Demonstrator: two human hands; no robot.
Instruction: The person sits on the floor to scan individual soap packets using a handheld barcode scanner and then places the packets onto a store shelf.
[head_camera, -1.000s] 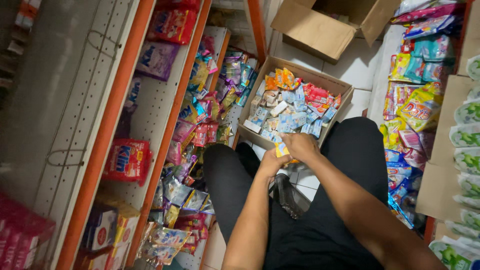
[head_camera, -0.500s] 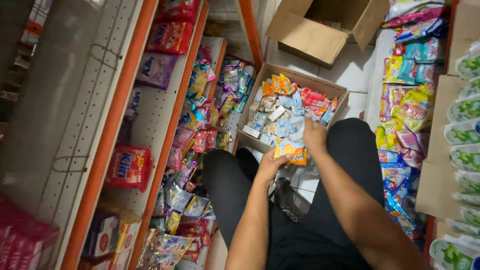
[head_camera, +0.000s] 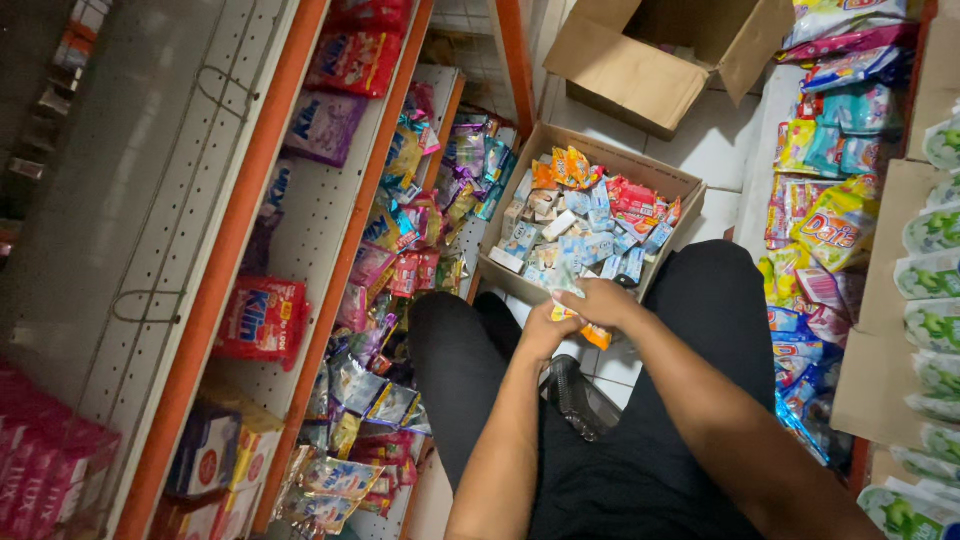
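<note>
both forearms extend from the bottom edge, over the person's black-clad legs. the left hand (head_camera: 545, 335) and the right hand (head_camera: 602, 302) meet just in front of the knees, touching each other. both are closed around a small bundle of sachets (head_camera: 583, 322); an orange packet end shows below the right hand and a pale blue-white packet end shows above it. the fingers are curled tight on the bundle; how many sachets it contains cannot be told. the bundle sits above the tiled floor, between the legs, just at the near rim of the cardboard box.

under the hands, a dark object (head_camera: 580, 400) lies on the floor between the thighs; its kind cannot be told.

directly beyond the hands stands an open cardboard box (head_camera: 680, 185), filled with loose sachets in pale blue, orange and red. the box rests on the white tile floor (head_camera: 715, 140).

to the left, orange-edged shelves (head_camera: 225, 260) carry hanging strips of sachets and a red packet (head_camera: 262, 318). to the right, stacked bright packets (head_camera: 830, 215) and green-capped items line the edge.

farthest away, a second, larger empty cardboard box (head_camera: 640, 65) lies on the floor with its flaps open.
</note>
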